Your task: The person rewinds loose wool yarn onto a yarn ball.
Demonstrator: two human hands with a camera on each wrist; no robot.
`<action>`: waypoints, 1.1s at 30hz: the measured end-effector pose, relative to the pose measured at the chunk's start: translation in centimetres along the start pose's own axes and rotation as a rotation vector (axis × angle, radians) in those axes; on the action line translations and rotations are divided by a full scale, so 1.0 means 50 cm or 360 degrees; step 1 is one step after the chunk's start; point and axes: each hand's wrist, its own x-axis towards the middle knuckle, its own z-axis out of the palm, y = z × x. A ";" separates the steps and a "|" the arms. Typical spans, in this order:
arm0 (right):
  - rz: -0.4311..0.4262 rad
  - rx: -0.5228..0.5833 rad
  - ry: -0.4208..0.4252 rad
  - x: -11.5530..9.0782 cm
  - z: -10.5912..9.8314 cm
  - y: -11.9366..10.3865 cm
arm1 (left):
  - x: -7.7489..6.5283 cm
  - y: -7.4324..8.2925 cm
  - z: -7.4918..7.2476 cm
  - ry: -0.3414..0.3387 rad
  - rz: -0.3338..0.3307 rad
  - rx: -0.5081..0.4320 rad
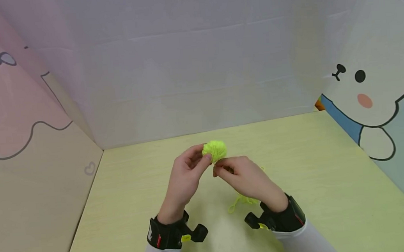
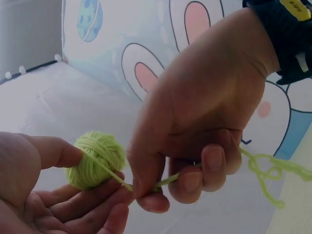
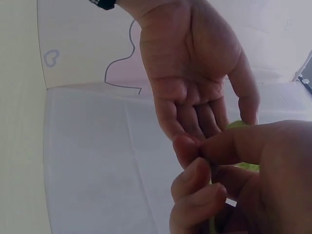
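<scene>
A small ball of neon yellow-green yarn [image 1: 215, 150] is held up over the table between the thumb and fingers of my left hand [image 1: 184, 178]. Close beside it on the right, my right hand [image 1: 246, 177] pinches the strand [image 2: 168, 180] that runs off the ball, thumb against forefinger. In the left wrist view the strand stretches from the ball, passes through the right fingertips and comes out behind them. Loose yarn [image 1: 246, 199] trails in loops beneath the right hand. The right fingers mostly hide the ball in the right wrist view.
A pale wooden table [image 1: 130, 201] lies under both hands. Behind it hangs a whitish sheet [image 1: 198, 71]. Cartoon-printed panels stand on either side, a pink one [image 1: 17, 96] at left and a rabbit-faced one [image 1: 369, 59] at right. Each wrist wears a black strap with a camera.
</scene>
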 end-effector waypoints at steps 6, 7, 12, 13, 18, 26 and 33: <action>0.0095 0.0050 -0.0001 0.001 -0.018 0.016 | -0.002 0.004 -0.013 -0.0093 -0.0055 0.0077; 0.0090 0.0055 0.0001 0.001 -0.021 0.018 | -0.003 0.004 -0.016 -0.0126 -0.0069 0.0091; 0.0041 0.0058 -0.0011 0.002 -0.034 0.025 | -0.004 0.002 -0.029 -0.0334 -0.0104 0.0210; 0.0042 0.0064 -0.0016 0.003 -0.036 0.025 | -0.004 0.002 -0.031 -0.0379 -0.0098 0.0230; 0.0116 0.0110 0.0002 0.002 -0.048 0.029 | -0.004 0.001 -0.040 -0.0589 -0.0099 0.0337; 0.0056 0.0128 0.0102 -0.006 -0.054 0.014 | -0.004 -0.002 -0.034 -0.0495 -0.0087 0.0712; -0.0036 0.0052 0.0201 -0.012 -0.043 -0.006 | -0.005 0.003 -0.028 -0.0341 -0.0048 0.0787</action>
